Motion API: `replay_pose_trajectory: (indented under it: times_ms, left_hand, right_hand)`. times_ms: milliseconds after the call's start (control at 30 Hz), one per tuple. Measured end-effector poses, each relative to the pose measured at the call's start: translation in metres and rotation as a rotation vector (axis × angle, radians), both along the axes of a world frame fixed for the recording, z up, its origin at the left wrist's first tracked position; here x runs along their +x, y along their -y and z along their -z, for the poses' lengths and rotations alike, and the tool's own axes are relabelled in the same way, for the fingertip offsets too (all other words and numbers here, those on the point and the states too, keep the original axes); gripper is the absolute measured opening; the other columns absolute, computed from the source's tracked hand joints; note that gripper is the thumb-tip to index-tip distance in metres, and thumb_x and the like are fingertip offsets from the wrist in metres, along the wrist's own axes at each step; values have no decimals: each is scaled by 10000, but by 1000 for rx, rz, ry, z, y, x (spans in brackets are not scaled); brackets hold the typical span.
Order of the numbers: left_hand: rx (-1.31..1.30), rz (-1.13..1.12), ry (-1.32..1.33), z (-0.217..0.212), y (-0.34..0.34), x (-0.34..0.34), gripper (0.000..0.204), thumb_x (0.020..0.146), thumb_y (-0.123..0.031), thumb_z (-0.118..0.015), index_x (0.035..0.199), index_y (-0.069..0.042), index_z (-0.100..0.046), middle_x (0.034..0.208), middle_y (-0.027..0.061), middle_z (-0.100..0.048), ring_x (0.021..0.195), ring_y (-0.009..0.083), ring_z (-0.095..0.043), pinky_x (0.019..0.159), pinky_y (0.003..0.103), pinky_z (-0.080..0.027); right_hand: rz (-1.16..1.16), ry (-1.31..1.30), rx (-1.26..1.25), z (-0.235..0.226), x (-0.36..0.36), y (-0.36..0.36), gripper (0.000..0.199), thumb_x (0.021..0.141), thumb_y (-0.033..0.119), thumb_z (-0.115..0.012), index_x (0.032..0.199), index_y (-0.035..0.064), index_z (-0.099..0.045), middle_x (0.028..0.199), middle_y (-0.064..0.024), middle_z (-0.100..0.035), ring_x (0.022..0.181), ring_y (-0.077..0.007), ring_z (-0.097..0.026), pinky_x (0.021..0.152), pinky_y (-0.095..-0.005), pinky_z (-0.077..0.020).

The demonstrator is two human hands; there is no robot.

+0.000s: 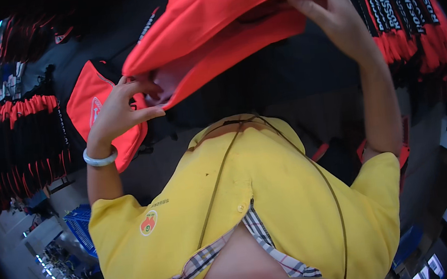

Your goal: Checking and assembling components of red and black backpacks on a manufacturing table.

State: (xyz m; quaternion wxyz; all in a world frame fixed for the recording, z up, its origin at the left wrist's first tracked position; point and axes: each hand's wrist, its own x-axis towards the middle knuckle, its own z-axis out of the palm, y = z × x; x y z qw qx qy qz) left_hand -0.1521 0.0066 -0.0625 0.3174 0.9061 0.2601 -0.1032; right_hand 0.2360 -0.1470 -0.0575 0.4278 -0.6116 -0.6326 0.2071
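A large red cloth piece (216,17) is stretched between my two hands above the dark table, its long opening facing me and showing a paler lining. I cannot tell whether it is a bag or a garment. My left hand (127,103) holds the left end of the opening, with curled fingers reaching inside and the thumb by the lower edge. At the right end my right hand (330,16) grips the cloth, thumb at the opening and fingers hidden behind the fabric. Beneath my left wrist lies another red cloth piece (88,96) with a white-outlined emblem.
A tall stack of folded black-and-red cloth items (22,144) stands at the left. More folded items (401,12) with white lettering are piled at the far right. A blue plastic crate (80,225) sits low on the left.
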Motion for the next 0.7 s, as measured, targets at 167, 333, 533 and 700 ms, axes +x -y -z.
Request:
replay_pose_trajectory:
  times_ms: [167,333,533,700]
  left_hand:
    - [304,146,199,17,0,-5,305,781,-178,-778,1004,-22,-639,1026,94,-646,997,232,-593,987,375,-407]
    - [-243,-323,748,23,2,24,167,919,-153,-647,970,0,-602,917,21,-591,843,80,-544,783,225,-447]
    - [-559,-435,977,21,3,58,206,992,-228,-551,993,-27,-598,866,-56,-576,780,-1,-511,702,161,-422]
    - [-919,-410,925,7,7,83,250,1009,-250,-515,1050,-24,-613,906,-29,-640,793,-8,-585,730,157,-473]
  right_hand:
    - [87,261,-20,-3,62,-46,421,970,387,-535,881,8,-695,773,-86,-691,757,-246,-675,748,-350,-510]
    - [224,856,50,-3,73,-24,333,948,316,-574,1152,61,-641,936,-202,-664,909,-362,-628,804,-424,-489]
    - [-123,262,-37,-34,-49,-14,457,850,299,-704,1127,-53,-618,1003,-202,-676,986,-275,-652,892,-345,-475]
    - [25,165,-233,6,-18,-32,199,908,163,-632,990,-17,-646,780,-84,-632,701,-109,-553,671,-273,-445]
